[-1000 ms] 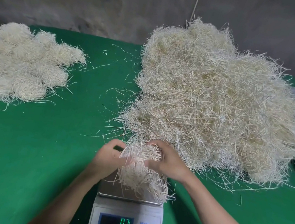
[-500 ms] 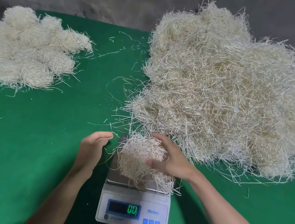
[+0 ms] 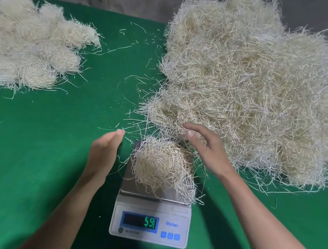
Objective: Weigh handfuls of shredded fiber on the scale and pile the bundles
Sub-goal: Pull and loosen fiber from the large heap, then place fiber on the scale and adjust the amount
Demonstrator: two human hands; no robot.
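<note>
Our fingers lie straight, holding nothing, flanking the fiber handful on the scale, lower centre. Weighing, we judge; next, scoop it toward the bundle pile, upper left.

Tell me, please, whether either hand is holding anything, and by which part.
Nothing is held: left hand and right hand are both open, and the fiber bundle lies on the scale.

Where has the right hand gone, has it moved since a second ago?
Yes. The right hand has left the handful on the scale, moving back and right toward the big heap.
</note>
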